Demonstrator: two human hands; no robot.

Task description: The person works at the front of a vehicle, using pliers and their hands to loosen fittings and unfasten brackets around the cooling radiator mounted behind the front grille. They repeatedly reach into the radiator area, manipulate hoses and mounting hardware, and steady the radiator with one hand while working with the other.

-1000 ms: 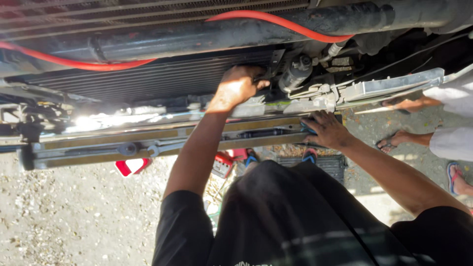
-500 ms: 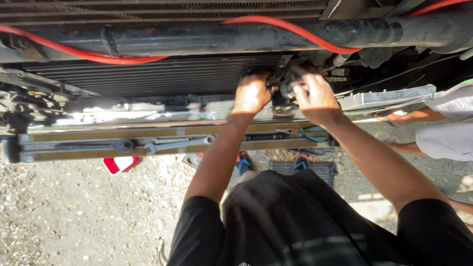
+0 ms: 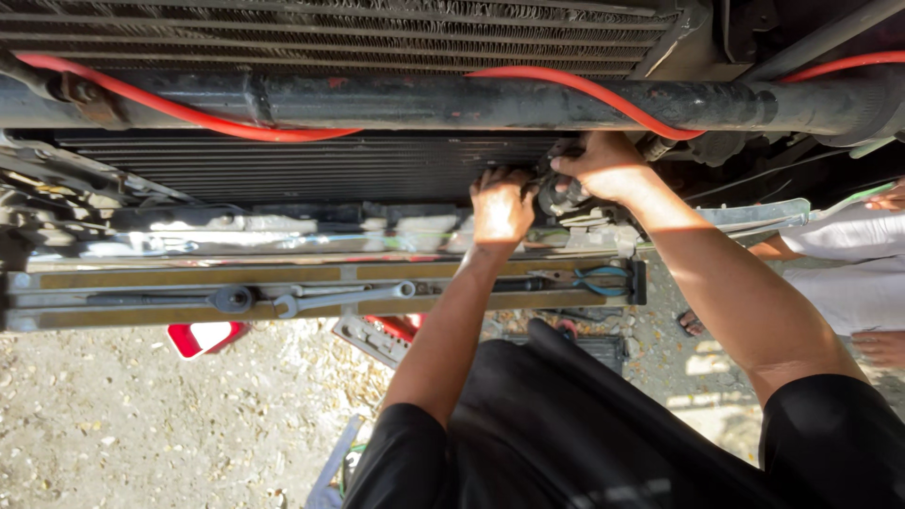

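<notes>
Both hands work the dark round fitting [image 3: 554, 195]: right hand [image 3: 603, 165] grips it, left hand [image 3: 500, 207] curled alongside; careful twisting looks next.

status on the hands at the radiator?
Left hand and right hand both on the dark round fitting. Grip hidden. Red hose crosses just above; wrench lies unused on rail.

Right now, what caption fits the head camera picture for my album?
Two hands, left and right, grip a dark engine part below a red hose.
</notes>
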